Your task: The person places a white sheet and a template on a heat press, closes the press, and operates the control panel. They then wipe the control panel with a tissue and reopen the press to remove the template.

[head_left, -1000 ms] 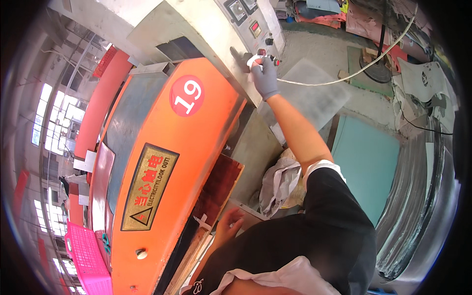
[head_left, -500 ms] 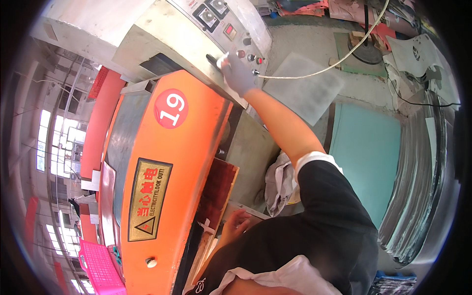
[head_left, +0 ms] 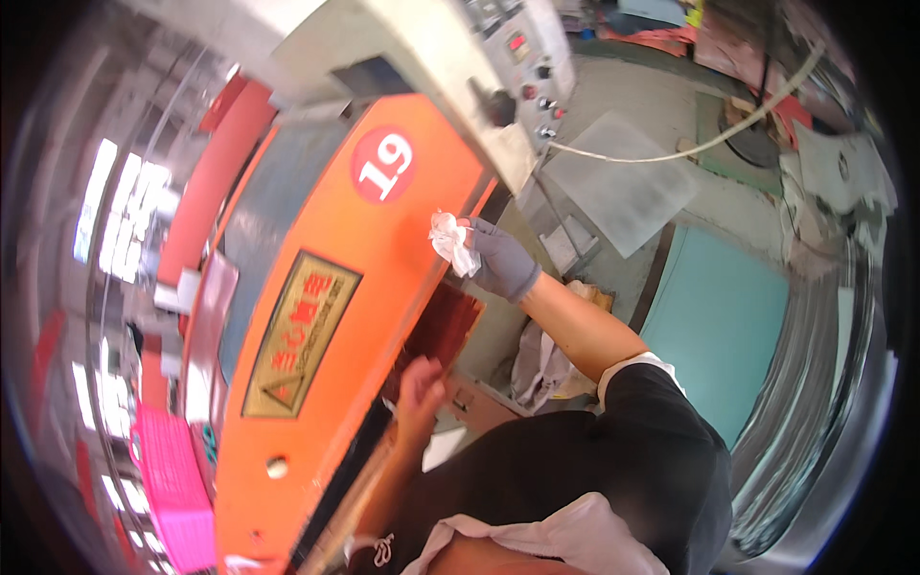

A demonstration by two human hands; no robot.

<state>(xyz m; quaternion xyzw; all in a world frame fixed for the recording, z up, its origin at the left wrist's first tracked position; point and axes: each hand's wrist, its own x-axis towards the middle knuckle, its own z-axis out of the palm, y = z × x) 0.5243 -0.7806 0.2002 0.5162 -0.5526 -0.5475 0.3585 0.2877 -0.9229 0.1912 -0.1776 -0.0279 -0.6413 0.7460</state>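
Note:
A crumpled white wad (head_left: pixel 452 244) is pinched in the fingers of my right hand (head_left: pixel 503 261), which wears a grey glove. Whether it is cloth or paper I cannot tell. That hand is over the edge of an orange machine cover (head_left: pixel 316 216), below the pale control panel (head_left: pixel 527 57). Bare and a little blurred, my left hand (head_left: pixel 422 385) is raised beside the cover's near edge. Its fingers are loosely bent and apart, with nothing visible in them. A dark red-brown board (head_left: pixel 446 331) lies between the two hands.
A pale cable (head_left: pixel 661 156) runs from the panel to the upper right. At right are a teal sheet (head_left: pixel 714 316) and a stack of sheets (head_left: pixel 815 402). Grey cloth (head_left: pixel 541 359) hangs near my right arm. A pink basket (head_left: pixel 177 489) stands at lower left.
My right hand has come away from the control panel, down and toward me, and the white wad now shows clearly. My left hand has risen and moved left. The whole view has shifted.

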